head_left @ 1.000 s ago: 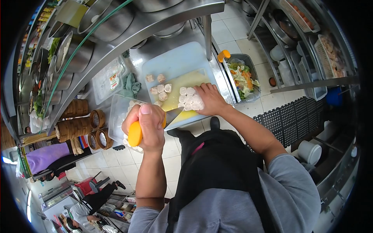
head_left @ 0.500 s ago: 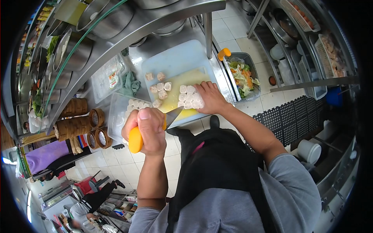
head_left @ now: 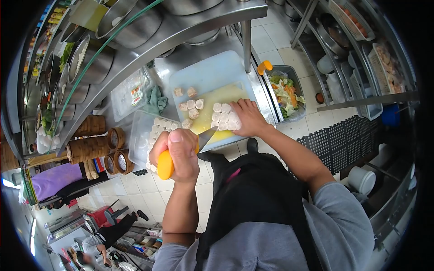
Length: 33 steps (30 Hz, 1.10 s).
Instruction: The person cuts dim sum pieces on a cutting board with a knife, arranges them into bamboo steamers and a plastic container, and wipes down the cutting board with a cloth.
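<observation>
My left hand [head_left: 184, 156] is wrapped round the orange handle of a knife [head_left: 207, 138]. The blade points up and right, its tip beside the near corner of a tight block of white, round-cornered food pieces [head_left: 223, 119]. My right hand [head_left: 249, 118] cups the right side of that block, fingers bent along it; its thumb is mostly hidden. Under the block lies a yellowish board [head_left: 233, 93] on a larger pale blue cutting board [head_left: 210, 67]. Several brownish pieces [head_left: 195, 104] sit loose to the left. A clear plastic container [head_left: 138, 135] with more white pieces is partly behind my left hand.
A green cloth [head_left: 155, 100] and a clear lidded box [head_left: 130, 97] lie left of the boards. Bamboo steamers [head_left: 88, 148] stand farther left. A bin [head_left: 296, 83] of vegetable scraps is beyond the table's right edge. A steel shelf [head_left: 199, 25] overhangs the back. Another person [head_left: 95, 244] is at lower left.
The view has shifted slightly, so the table appears a little lower and farther right. Both hands, the knife and the food pieces keep almost the same places relative to one another.
</observation>
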Tool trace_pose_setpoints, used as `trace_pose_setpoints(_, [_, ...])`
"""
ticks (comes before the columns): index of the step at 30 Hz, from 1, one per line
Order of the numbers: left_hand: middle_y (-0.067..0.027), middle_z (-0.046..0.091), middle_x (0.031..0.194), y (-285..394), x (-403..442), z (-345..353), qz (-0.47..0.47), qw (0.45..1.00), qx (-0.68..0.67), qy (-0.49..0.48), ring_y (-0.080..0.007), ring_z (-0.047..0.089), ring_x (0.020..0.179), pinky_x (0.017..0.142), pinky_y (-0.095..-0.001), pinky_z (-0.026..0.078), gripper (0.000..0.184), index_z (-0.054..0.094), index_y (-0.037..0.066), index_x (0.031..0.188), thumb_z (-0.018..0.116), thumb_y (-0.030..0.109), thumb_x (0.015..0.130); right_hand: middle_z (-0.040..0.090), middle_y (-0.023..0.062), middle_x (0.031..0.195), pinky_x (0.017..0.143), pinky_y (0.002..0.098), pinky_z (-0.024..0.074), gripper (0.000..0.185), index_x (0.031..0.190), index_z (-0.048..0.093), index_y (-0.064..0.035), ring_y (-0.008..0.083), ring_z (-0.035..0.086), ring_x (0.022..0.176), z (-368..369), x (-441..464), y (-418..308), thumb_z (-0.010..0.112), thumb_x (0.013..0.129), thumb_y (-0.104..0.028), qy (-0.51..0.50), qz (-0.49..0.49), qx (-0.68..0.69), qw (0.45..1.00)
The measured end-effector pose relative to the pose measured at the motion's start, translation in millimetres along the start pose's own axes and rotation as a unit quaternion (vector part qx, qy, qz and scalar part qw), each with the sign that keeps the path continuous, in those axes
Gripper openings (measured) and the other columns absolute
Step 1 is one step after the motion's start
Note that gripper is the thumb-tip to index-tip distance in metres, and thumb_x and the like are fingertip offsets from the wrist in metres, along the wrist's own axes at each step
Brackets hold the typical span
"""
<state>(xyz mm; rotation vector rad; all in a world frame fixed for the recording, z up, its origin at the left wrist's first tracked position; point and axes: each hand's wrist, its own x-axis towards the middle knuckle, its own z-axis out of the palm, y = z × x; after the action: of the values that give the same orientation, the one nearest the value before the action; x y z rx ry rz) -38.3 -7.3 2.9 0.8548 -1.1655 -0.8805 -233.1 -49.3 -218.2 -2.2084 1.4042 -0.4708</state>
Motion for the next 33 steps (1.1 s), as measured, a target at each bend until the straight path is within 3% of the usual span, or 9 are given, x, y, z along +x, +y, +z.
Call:
trace_pose_setpoints(14, [0.0002, 0.034, 0.052, -2.0, 5.6, 3.6, -0.002, 1.000, 0.018, 0.007, -0.0104, 0.031, 0.044, 0.046, -0.0305, 0.033, 0.037, 0.035, 0.011, 0.071, 0.048, 0.015, 0.105, 0.054, 0.0180, 0.124, 0.102, 0.0451, 0.0377, 0.093, 0.141, 0.051, -0.0005, 0.0361, 0.049, 0.120, 0.5, -1.0, -0.5, 0.085, 0.062, -0.035, 0.016, -0.001, -0.001, 1.000])
trace_pose_setpoints(16, [-0.0039, 0.040, 0.052, -3.3, 6.0, 1.6, 0.004, 1.000, -0.014, 0.011, -0.0113, 0.035, 0.044, 0.044, -0.0299, 0.034, 0.041, 0.034, 0.008, 0.069, 0.050, 0.012, 0.106, 0.054, 0.0179, 0.123, 0.102, 0.0450, 0.0377, 0.093, 0.141, 0.051, -0.0005, 0.0361, 0.049, 0.120, 0.7, -1.2, -0.1, 0.085, 0.062, -0.035, 0.019, -0.001, 0.001, 1.000])
trace_pose_setpoints(33, [-0.0041, 0.040, 0.052, -5.7, 9.0, 2.3, 0.000, 1.000, -0.007, 0.022, -0.0118, 0.036, 0.044, 0.044, -0.0302, 0.035, 0.040, 0.035, 0.007, 0.069, 0.051, 0.013, 0.106, 0.053, 0.0181, 0.122, 0.102, 0.0455, 0.0380, 0.092, 0.141, 0.051, 0.0000, 0.0365, 0.049, 0.118, 1.3, -0.8, -0.2, 0.085, 0.062, -0.034, 0.024, -0.001, 0.002, 1.000])
